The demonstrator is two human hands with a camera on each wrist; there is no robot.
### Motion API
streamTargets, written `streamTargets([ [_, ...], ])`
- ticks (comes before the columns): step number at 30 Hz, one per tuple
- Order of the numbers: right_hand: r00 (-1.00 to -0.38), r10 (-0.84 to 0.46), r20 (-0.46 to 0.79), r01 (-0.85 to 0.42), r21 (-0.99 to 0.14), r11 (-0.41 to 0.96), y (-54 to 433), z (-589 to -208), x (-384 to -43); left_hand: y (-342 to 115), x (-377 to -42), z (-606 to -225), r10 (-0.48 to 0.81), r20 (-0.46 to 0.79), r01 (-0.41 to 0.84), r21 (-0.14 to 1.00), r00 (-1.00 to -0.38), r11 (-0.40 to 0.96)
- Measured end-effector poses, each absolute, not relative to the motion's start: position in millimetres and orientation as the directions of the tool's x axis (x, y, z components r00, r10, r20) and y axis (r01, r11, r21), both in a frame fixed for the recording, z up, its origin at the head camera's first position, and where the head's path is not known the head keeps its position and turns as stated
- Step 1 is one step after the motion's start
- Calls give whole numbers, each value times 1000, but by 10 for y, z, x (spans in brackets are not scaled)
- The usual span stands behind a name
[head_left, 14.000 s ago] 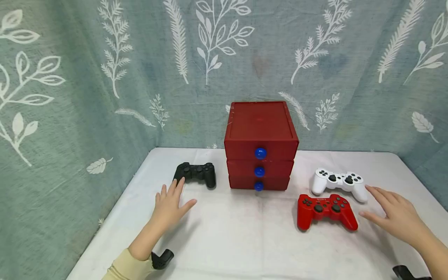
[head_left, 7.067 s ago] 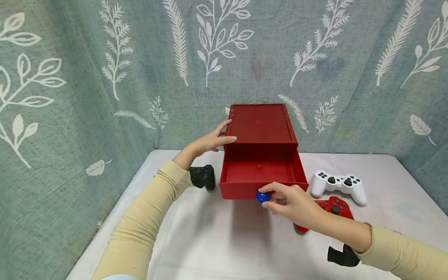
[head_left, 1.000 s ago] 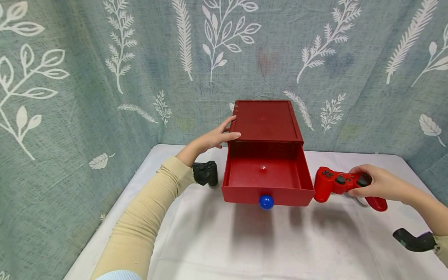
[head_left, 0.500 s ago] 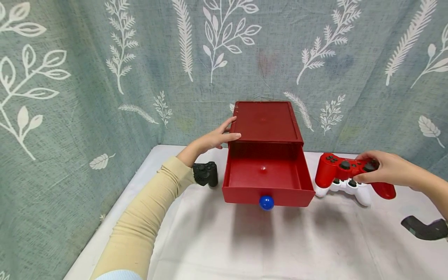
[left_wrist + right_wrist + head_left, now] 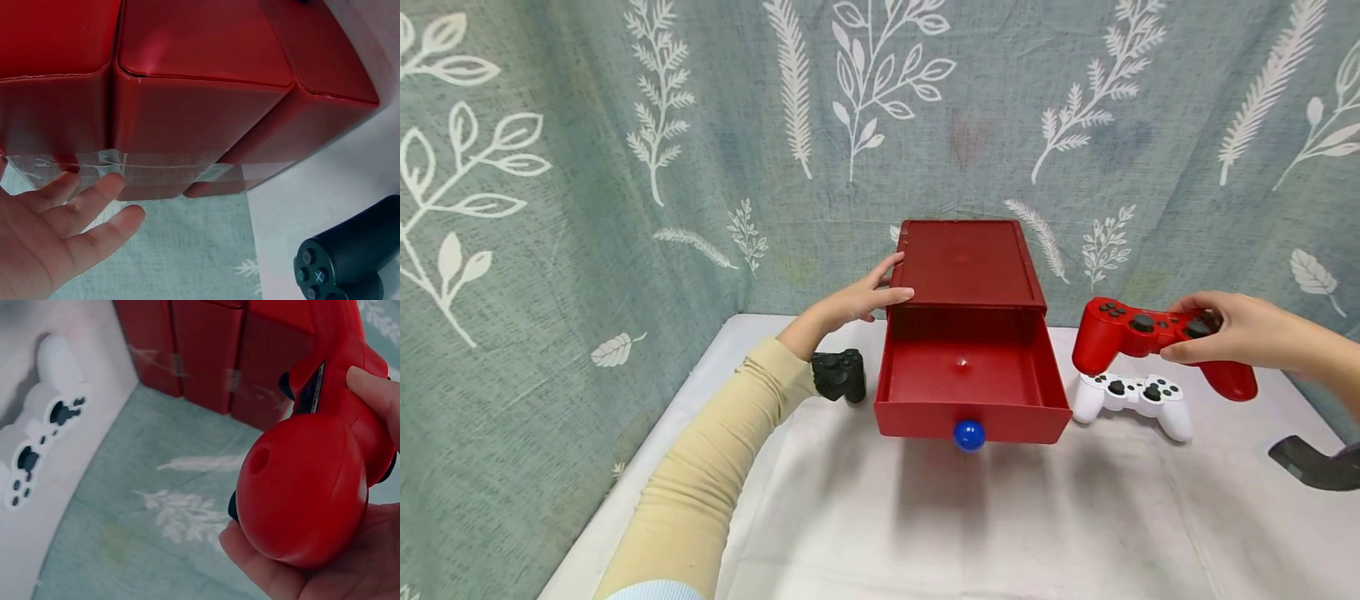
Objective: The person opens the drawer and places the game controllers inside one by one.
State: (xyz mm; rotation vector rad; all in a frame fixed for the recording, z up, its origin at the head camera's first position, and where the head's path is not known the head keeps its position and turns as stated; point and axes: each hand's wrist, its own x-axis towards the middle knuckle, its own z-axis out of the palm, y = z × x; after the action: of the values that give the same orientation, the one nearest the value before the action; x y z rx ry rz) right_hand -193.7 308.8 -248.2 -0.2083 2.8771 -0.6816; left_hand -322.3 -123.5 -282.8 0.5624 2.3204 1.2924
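A red drawer box (image 5: 964, 260) stands at the middle back, its top drawer (image 5: 917, 420) pulled out with nothing inside and a blue knob (image 5: 969, 436) on the front. My left hand (image 5: 853, 304) rests at the box's upper left edge; in the left wrist view its fingers (image 5: 103, 244) spread loosely beside the side wall. To the right of the drawer, my right hand (image 5: 1251, 335) grips a red game controller (image 5: 1097, 337) by its right part, with the thumb on the front. The controller hangs in the air above a white game controller (image 5: 1171, 412) lying on the table.
Left of the box lies a black game controller (image 5: 855, 377), partly hidden by the left wrist's camera mount. A white cloth (image 5: 1030, 533) covers the table. Behind and to the left hangs a green-grey leaf-patterned curtain (image 5: 820, 233).
My right hand has lifted the red controller higher, uncovering more of the white one below. Earlier, the drawer was pulled out by its knob. The left hand has stayed on the box this last second.
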Motion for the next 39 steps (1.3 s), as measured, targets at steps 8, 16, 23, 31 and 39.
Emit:
streamTargets([
  [8, -972, -195, -127, -115, -470, 875, 2894, -2309, -1894, -1269, -3249, -2849, 534, -166, 132, 870, -829, 475],
  [16, -963, -241, -121, -147, -514, 845, 2620, -2177, -1832, -1282, -3260, -2866, 533, -162, 134, 871, -830, 473],
  [23, -955, -277, -106, -179, -539, 823, 2376, -2104, -1846, -1279, -3256, -2866, 538, -157, 139, 873, -828, 468],
  [31, -944, -314, -101, -207, -560, 802, 2116, -2057, -1872, -1274, -3261, -2868, 545, -155, 142, 875, -824, 463],
  [39, -932, -347, -103, -237, -552, 799, 1860, -2014, -1908, -1259, -3240, -2854, 545, -157, 140, 875, -824, 463],
])
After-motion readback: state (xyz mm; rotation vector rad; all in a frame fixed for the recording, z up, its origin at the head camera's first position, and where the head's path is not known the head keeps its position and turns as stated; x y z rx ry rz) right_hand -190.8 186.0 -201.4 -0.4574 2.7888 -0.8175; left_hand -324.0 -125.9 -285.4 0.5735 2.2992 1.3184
